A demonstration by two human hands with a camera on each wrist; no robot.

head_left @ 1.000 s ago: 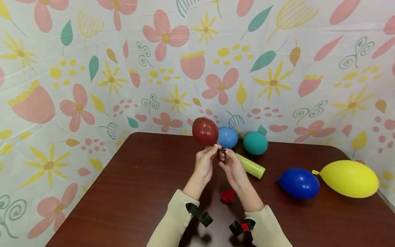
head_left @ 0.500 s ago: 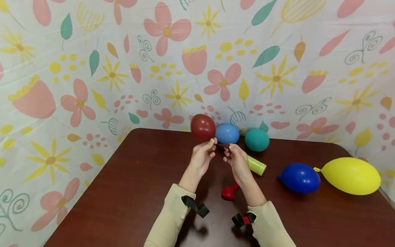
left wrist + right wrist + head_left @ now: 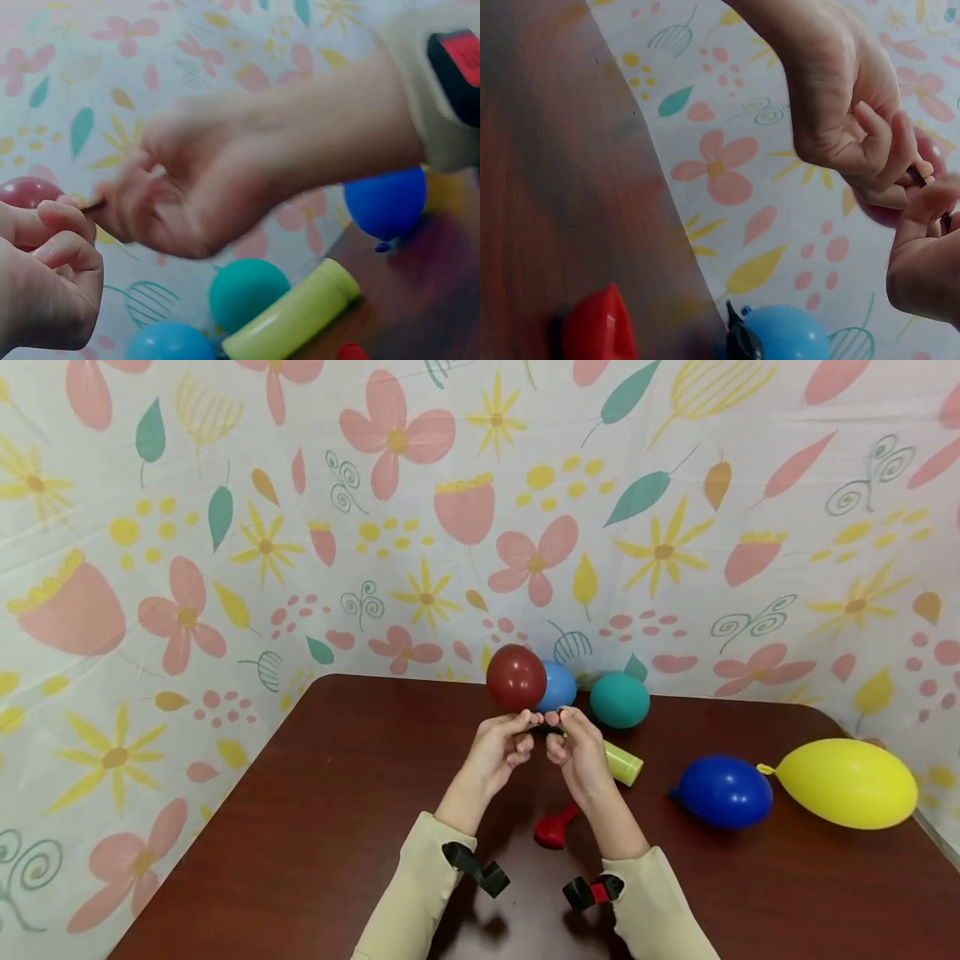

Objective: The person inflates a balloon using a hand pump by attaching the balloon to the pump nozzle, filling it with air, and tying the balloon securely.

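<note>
1. Flowered cloth (image 3: 420, 543) covers the wall behind the brown table (image 3: 337, 827), both running out of frame.
2. The left hand (image 3: 491, 747) pinches the neck of the dark red balloon (image 3: 516, 677) between thumb and fingers; the left wrist view cuts this hand off at its edge.
3. That balloon is held up above the table's far edge, its neck mostly hidden by fingertips; only a dark strip shows. It covers part of the light blue balloon (image 3: 558, 687) behind.
4. Next to the light blue balloon, a black pointed object (image 3: 742, 337) is too dim to identify.
5. Nearer the person lies a small red object (image 3: 551, 833), its upper end hidden by the right forearm.
6. The right hand (image 3: 583, 756) pinches the same neck, fingertips close to the left's; the left wrist view blurs it.
7. The black device (image 3: 450, 82) at the right cuff bears marks on a red patch, too unclear to read.
8. The right hand hides one end of a yellow-green tube (image 3: 624, 765); a teal balloon (image 3: 620, 700) sits behind it.
9. Farther right lie a dark blue balloon (image 3: 725, 792) and, just beside it, a yellow balloon (image 3: 847, 783).
</note>
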